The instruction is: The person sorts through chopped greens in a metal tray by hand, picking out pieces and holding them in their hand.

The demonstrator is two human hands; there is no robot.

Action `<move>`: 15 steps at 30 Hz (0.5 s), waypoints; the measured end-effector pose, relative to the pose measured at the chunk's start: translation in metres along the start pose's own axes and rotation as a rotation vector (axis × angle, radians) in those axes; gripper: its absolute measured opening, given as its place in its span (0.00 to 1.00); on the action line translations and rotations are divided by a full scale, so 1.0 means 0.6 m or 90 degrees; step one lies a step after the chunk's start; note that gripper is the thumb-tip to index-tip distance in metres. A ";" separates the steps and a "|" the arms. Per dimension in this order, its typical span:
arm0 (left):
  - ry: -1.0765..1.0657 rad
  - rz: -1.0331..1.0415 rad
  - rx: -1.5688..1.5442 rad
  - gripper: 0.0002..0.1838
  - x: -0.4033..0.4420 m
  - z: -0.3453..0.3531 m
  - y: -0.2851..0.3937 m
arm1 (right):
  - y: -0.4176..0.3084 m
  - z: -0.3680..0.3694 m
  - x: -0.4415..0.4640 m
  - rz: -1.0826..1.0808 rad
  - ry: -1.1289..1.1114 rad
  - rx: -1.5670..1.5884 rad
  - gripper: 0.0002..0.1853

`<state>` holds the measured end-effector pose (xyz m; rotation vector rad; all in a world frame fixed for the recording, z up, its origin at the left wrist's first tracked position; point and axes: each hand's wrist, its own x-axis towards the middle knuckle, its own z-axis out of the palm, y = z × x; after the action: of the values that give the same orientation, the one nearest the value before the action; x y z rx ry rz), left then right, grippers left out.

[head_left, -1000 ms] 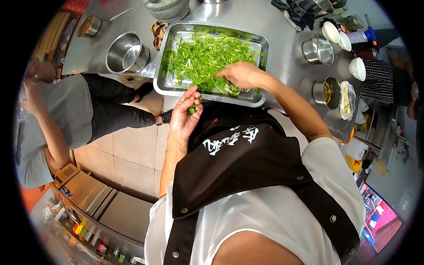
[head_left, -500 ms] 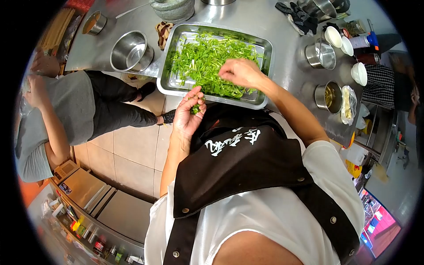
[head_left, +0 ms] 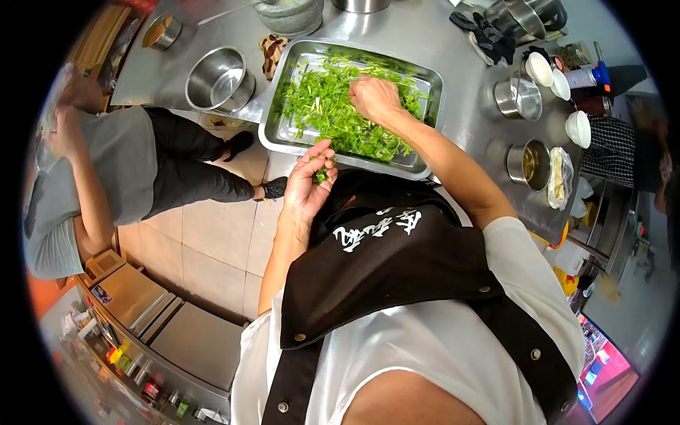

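Note:
A rectangular metal tray (head_left: 268, 127) on the steel table holds a loose layer of chopped green herbs (head_left: 319, 99), leaves and pale stems mixed. My right hand (head_left: 375, 98) is over the middle of the tray, its fingers curled down at the herbs; what they pinch, if anything, is hidden. Just outside the tray's near edge, my left hand (head_left: 308, 184) is turned palm up. Its fingers are curled around a small bunch of green herb leaves (head_left: 322, 174).
An empty steel pot (head_left: 219, 79) stands left of the tray, near a stone mortar (head_left: 289, 15). Several bowls and pots, including a pot with contents (head_left: 528, 164), line the table's right side. Black gloves (head_left: 489, 35) lie at the back. Another person (head_left: 99, 163) stands at left.
My right hand has moved up and slightly left over the herbs, farther from the tray's near edge. My left hand still holds its herb leaves. The whole view has shifted slightly.

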<state>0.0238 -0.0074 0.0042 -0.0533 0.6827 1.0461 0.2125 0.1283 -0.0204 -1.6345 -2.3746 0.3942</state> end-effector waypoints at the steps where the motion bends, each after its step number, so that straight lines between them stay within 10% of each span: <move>1: 0.001 -0.001 -0.002 0.17 0.000 0.000 0.000 | -0.003 0.000 0.002 0.006 -0.008 -0.013 0.06; 6: 0.007 -0.005 0.003 0.16 0.002 -0.001 0.002 | -0.006 -0.007 0.002 0.033 0.013 0.007 0.07; 15: -0.001 -0.024 0.031 0.16 0.000 0.016 0.005 | 0.030 -0.069 -0.020 0.330 -0.228 0.673 0.07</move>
<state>0.0260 -0.0022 0.0124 -0.0221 0.7032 0.9933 0.2463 0.1271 0.0118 -1.5991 -1.3370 1.7704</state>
